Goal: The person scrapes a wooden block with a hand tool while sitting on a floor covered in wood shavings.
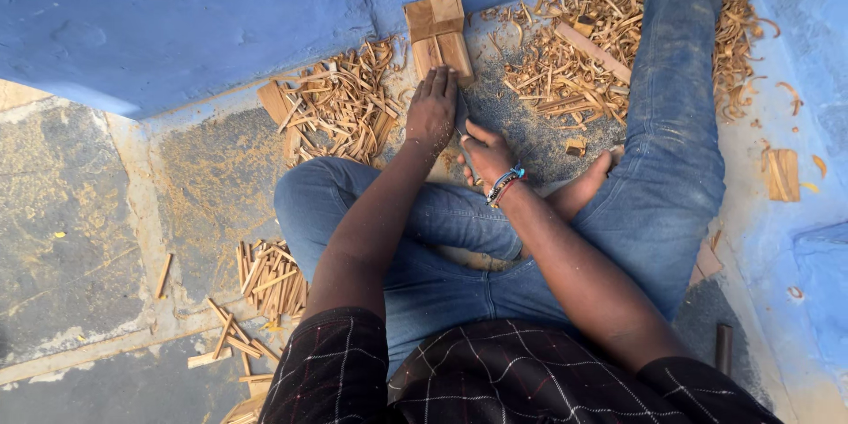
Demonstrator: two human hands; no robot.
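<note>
My left hand (432, 111) lies palm down on the floor with its fingers straight and together, the tips just short of a stack of wooden blocks (438, 34). What is under the palm is hidden. My right hand (485, 155), with a beaded band at the wrist, is curled around a thin dark tool (461, 117) that runs up along the left hand's side. Both hands rest in front of my crossed legs in blue jeans (654, 203).
Heaps of wood shavings and thin strips lie at the back left (340, 104) and back right (565, 62). A bundle of short sticks (269, 276) sits by my left knee. A blue wall (177, 18) runs behind. A small block (782, 174) lies at the right.
</note>
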